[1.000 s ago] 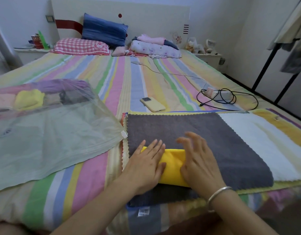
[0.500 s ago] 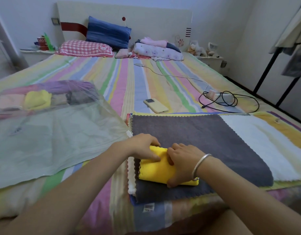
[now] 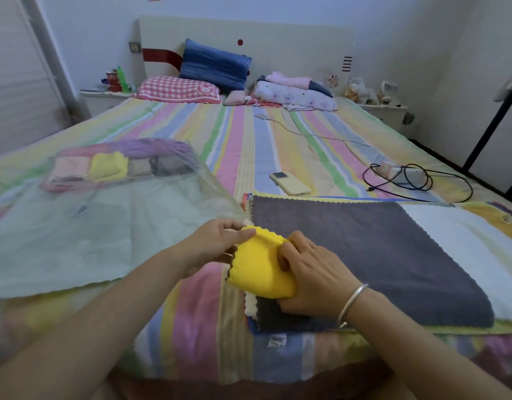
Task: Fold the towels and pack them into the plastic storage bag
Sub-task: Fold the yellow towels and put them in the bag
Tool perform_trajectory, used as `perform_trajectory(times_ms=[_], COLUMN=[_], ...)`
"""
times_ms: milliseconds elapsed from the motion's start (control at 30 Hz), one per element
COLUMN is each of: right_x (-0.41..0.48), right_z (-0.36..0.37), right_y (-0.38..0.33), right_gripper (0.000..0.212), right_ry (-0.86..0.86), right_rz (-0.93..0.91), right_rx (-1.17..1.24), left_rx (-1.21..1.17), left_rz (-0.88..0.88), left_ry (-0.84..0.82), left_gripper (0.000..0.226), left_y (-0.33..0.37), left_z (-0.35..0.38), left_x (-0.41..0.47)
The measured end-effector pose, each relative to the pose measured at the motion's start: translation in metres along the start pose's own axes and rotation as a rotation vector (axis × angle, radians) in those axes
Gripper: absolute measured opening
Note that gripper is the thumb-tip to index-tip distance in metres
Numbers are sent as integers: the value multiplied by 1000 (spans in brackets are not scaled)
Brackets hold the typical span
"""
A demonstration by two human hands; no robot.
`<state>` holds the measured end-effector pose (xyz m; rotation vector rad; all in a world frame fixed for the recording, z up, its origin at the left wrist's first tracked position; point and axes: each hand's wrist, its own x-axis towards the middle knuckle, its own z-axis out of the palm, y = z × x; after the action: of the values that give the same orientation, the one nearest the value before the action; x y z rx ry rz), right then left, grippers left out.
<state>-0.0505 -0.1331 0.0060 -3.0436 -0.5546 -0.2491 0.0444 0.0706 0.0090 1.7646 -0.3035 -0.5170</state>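
Head view: the left hand (image 3: 217, 243) and right hand (image 3: 315, 281) both grip the folded yellow towel (image 3: 262, 271); pinch its layers together when moving it into the bag (image 3: 104, 235).

Place: home bedroom
Evidence: striped bed (image 3: 249, 134), headboard (image 3: 278, 44), 2 pillows (image 3: 179, 89), bedside tables (image 3: 104, 101), folded bedding (image 3: 295, 95)

Bag (image 3: 110, 226) left of towel stack (image 3: 364, 255).
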Motion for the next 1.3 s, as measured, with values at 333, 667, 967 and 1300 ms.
perform_trajectory(times_ms=[333, 667, 967, 1300], right_x=[29, 41, 52, 71], right_z=[17, 32, 34, 29], right_y=[-71, -104, -117, -127], right_gripper=[49, 60, 59, 59], right_ry=[-76, -141, -187, -160], right_rz=[152, 140, 144, 94], right_rx=[382, 311, 276, 351], left_rx=[1182, 1400, 973, 1118], left_rz=[207, 254, 195, 597], left_ry=[367, 308, 460, 739], left_gripper=[53, 34, 46, 33], left_y=[-77, -83, -108, -89], left_z=[-136, -163, -154, -143], left_x=[-49, -51, -40, -45])
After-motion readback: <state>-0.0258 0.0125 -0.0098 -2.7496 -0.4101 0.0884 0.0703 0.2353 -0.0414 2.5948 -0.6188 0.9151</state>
